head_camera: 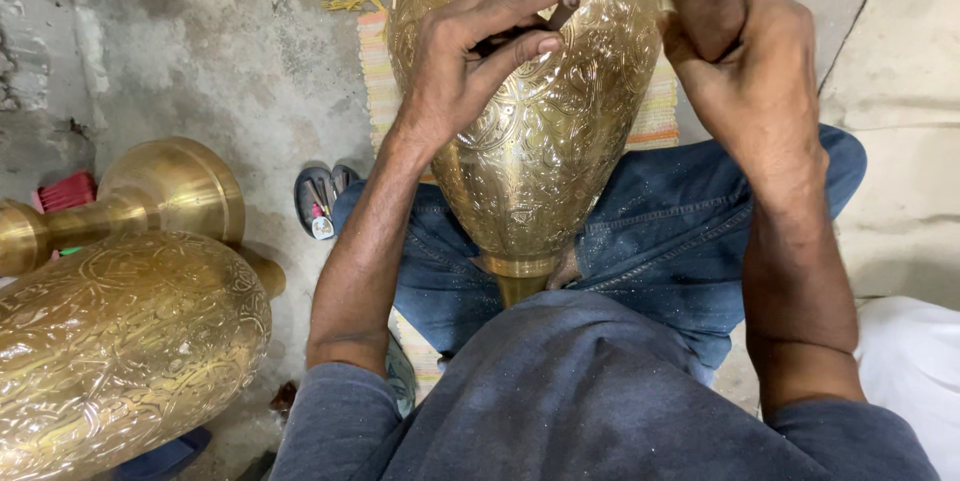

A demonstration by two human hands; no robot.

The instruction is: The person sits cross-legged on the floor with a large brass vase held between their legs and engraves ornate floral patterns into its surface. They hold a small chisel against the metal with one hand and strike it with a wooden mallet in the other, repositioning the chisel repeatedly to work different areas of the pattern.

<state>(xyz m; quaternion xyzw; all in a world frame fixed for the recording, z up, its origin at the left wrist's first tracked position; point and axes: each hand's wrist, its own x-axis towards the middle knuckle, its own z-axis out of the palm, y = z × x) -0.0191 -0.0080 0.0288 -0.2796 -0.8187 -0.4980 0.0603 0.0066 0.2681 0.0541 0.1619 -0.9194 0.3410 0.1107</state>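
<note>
Resting across the person's lap, a large brass vase lies with its narrow neck toward the body and its wide belly pointing away. Surface of vase is covered in fine engraved scrollwork, bright gold tone.

Left hand lies on the upper left of the belly. Fingers are curled closed around a small dark tool; thumb and forefinger pinch it, tip set against the metal. Tool is mostly hidden by the grip; kind cannot be told.

Right hand is at the upper right edge of the vase, seen from the back. Wrist is bent inward toward the belly. Its fingers are out of sight behind the hand, so open or closed cannot be told, nor whether they hold anything.

Legs in blue jeans are crossed under the vase. A striped mat lies on the floor beneath, showing on both sides of the belly.

Left of the person: a second engraved brass vase lies on its side, near the left elbow. Just behind it, a plain brass stand with flared base, also on its side. A sandal sits on the floor between the stand and the left knee. White cloth at the right edge.
</note>
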